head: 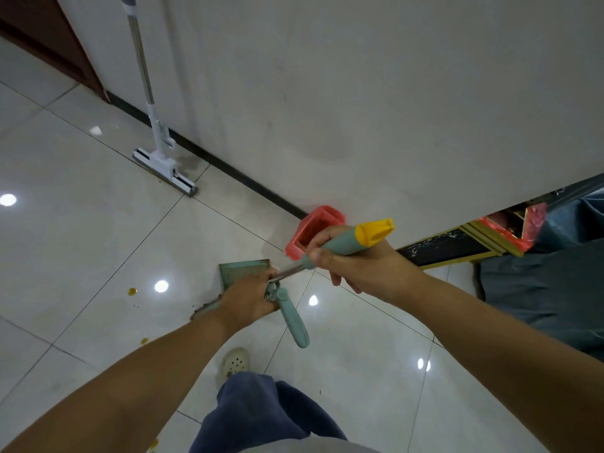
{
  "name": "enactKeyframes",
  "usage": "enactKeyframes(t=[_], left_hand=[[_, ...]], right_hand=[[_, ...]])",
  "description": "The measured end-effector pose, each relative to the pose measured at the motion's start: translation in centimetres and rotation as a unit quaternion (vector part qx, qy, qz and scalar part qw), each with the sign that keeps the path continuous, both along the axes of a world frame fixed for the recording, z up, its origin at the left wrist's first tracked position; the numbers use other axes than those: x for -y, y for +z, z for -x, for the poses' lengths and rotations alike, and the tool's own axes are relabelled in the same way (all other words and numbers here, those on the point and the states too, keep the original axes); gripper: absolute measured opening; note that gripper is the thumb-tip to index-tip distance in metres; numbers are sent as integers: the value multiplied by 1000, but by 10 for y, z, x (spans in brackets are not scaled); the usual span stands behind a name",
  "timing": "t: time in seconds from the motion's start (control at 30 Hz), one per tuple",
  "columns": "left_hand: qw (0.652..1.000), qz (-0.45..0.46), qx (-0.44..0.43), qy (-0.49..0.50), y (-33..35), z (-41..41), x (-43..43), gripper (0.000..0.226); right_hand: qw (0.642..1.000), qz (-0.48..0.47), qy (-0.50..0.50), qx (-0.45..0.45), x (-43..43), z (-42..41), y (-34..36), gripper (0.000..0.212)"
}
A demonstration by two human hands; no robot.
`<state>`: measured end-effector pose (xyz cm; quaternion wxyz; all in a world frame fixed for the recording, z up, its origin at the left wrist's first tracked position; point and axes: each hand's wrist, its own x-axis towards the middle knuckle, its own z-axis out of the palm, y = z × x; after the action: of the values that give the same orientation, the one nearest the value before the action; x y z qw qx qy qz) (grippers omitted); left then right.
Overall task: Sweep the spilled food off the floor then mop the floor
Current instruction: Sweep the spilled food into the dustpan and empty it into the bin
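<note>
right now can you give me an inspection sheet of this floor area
surface: glossy tiled floor, yellow food bits still spilled
job's things: green dustpan low at floor; mop leaning on wall, unused
clutter: red bin by the wall
grippers: left hand at dustpan; right hand gripping green-yellow handle
cables: nothing seen
surroundings: pale wall, dark baseboard, brown door at far left
</note>
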<state>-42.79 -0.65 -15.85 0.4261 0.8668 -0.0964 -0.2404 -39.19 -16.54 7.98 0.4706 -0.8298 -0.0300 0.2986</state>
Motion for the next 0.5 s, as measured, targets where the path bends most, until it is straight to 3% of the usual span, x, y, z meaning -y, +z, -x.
enactKeyframes(t=[0.07, 0.27, 0.37, 0.5], left_hand=[[1000, -1, -7, -2, 0, -1, 6, 43], [998, -63, 15, -3, 2, -12, 16, 29], [996, -85, 24, 18, 11, -24, 13, 29], [993, -111, 31, 19, 23, -41, 9, 28]], right_hand=[[1000, 3, -2, 3, 2, -1, 0, 10], [998, 12, 37, 39, -5, -10, 0, 5], [998, -17, -4, 57, -6, -25, -3, 15], [994, -7, -7, 112, -3, -48, -8, 9]])
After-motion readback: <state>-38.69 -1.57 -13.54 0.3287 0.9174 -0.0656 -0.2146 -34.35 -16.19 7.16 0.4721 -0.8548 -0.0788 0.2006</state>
